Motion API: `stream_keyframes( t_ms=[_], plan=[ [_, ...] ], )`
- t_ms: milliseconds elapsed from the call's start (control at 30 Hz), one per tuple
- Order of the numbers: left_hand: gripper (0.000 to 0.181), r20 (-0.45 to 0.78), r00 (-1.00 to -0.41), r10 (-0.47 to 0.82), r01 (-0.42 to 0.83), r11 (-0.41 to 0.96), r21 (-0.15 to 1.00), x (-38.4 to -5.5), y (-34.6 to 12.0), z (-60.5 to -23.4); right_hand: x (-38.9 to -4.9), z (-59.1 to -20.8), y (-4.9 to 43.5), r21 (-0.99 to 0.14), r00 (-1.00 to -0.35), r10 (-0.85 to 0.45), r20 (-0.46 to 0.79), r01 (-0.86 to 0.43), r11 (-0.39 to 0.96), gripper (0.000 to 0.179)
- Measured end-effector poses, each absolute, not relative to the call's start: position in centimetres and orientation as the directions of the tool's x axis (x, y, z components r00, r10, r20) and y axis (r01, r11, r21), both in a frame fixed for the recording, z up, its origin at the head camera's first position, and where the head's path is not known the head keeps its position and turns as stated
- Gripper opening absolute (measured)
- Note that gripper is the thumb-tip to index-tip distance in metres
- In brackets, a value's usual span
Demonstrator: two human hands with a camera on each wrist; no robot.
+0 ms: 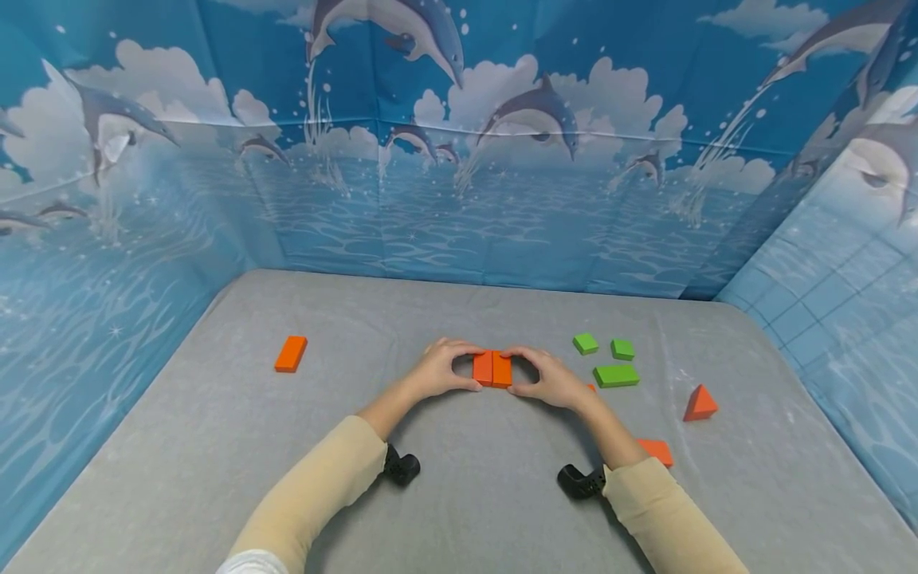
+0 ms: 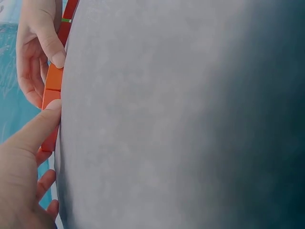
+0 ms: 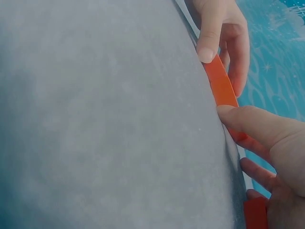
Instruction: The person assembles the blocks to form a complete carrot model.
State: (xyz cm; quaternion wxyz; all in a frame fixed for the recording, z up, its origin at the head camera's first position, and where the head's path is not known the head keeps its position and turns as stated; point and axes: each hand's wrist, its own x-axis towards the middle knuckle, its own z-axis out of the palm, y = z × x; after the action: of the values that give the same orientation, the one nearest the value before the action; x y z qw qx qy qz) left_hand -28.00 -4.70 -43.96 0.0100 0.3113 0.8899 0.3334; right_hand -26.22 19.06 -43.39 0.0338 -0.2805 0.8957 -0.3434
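Table (image 1: 495,502), grey-topped, is holding a left orange block (image 1: 483,368) and a right orange block (image 1: 502,369) near its middle, 2 pieces lying side by side and touching. Left hand (image 1: 434,369) is pinching the left block, thumb at its near edge, fingers at its far edge. Right hand (image 1: 557,382) is clamping the right block the same way. Off to the right, 3 green blocks (image 1: 616,375) are lying near each other, apart; a red-orange triangle (image 1: 700,404) is sitting further right. Half-hidden orange slab (image 1: 657,452) is peeking out beside the right forearm (image 1: 610,430). Lone orange brick (image 1: 290,354) is lying well apart at left. Dolphin curtain (image 1: 430,215) is hanging behind everything.
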Motion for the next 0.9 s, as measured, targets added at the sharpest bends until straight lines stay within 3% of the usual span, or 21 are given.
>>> stream_keyframes(
  t_ms=[567, 900],
  plan=[
    [0.070, 0.170, -0.790, 0.590, 0.542, 0.540, 0.644, -28.3, -5.7, -43.7, -26.2, -43.5, 19.0, -0.625, -0.844, -0.522, 0.123, -0.474, 0.620, 0.052],
    [0.069, 0.206, -0.887, 0.414, 0.442, 0.629, 0.639, -28.2, -14.3, -41.8, -26.2, -43.5, 19.2, -0.623, -0.840, -0.525, 0.138, -0.485, 0.614, 0.052]
  ],
)
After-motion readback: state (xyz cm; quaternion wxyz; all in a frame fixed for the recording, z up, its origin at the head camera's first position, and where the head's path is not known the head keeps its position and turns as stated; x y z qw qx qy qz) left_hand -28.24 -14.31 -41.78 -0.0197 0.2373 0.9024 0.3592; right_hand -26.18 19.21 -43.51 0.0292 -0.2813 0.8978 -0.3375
